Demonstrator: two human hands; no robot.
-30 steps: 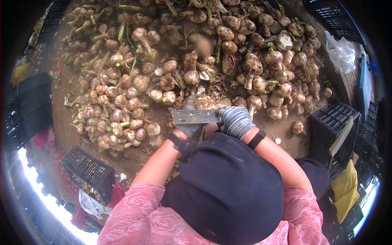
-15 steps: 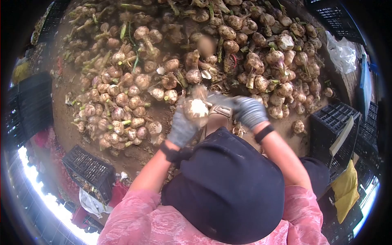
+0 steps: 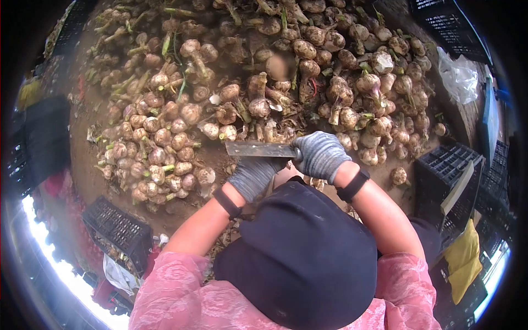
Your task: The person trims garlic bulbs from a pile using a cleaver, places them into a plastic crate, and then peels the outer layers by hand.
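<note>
My right hand (image 3: 322, 157), in a grey striped glove, is closed around the handle of a knife (image 3: 256, 149). The broad, flat blade points left and lies across the top of my left hand (image 3: 253, 180). That hand wears a grey glove too, and its fingers curl in beneath the blade. Whatever they hold is hidden by the knife. Just beyond the blade, dirt-covered garlic bulbs (image 3: 227, 132) lie at the near edge of a large pile, some with cut stalks.
Garlic with long stalks (image 3: 341, 91) is heaped ahead and to the right; trimmed bulbs (image 3: 162, 137) cluster at left. Black crates stand at right (image 3: 448, 165) and lower left (image 3: 118, 228). A clear plastic bag (image 3: 459, 74) and a yellow cloth (image 3: 462, 261) are at the right.
The knife has swung left across my left hand, and my right hand has moved slightly left. The pale garlic bulb seen in my left hand before is now out of sight.
</note>
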